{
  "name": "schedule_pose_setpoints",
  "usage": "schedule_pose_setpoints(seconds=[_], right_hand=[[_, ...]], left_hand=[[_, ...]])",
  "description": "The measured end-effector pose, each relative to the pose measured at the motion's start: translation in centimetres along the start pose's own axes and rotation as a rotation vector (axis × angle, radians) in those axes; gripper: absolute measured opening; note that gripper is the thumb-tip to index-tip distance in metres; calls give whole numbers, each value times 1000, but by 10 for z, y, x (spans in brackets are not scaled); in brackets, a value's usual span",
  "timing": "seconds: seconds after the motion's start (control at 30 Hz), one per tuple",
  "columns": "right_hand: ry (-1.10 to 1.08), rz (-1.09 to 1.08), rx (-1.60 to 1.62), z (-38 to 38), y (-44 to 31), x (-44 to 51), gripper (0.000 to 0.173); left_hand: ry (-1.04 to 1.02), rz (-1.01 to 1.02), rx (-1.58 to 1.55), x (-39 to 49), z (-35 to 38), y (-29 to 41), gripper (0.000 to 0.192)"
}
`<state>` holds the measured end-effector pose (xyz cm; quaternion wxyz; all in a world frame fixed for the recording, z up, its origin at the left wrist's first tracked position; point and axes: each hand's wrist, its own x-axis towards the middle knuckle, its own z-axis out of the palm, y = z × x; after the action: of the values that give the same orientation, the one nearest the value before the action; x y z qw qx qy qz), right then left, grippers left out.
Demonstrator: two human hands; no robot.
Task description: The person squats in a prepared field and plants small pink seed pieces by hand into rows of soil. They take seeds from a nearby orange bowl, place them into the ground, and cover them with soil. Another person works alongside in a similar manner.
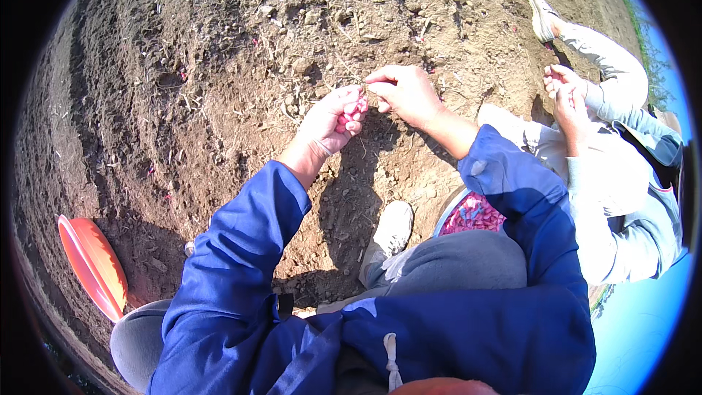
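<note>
My left hand (332, 120) is closed around a small heap of pink pieces (351, 114) that look like seeds or cloves. A thin pale band circles its wrist. My right hand (405, 93) is just right of it, thumb and forefinger brought together by the left fingertips. Whether anything is pinched between them is too small to tell. Both hands are above tilled brown soil (247, 93). Beside my bent knee stands a basin with a pale blue rim (443, 214), holding many more pink pieces (473, 215); my right sleeve covers part of it.
An orange plastic basin (96, 263) rests tilted on the soil at left. At right another person (609, 175) sits close by, hands (567, 93) raised together and a leg stretched forward. My shoe (394, 227) is below my hands. Pink specks (182, 74) dot the furrows.
</note>
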<state>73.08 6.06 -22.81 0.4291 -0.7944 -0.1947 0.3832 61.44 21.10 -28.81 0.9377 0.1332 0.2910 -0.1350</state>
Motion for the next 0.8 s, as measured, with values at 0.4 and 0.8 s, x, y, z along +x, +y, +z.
schedule_pose_setpoints(seconds=[0.4, 0.8], right_hand=[[606, -15, -384, -121, 71, 173, 11], [597, 206, -825, -122, 66, 205, 11]], left_hand=[[-141, -111, -89, 7, -26, 11, 23], [-135, -89, -102, -3, -42, 25, 22]])
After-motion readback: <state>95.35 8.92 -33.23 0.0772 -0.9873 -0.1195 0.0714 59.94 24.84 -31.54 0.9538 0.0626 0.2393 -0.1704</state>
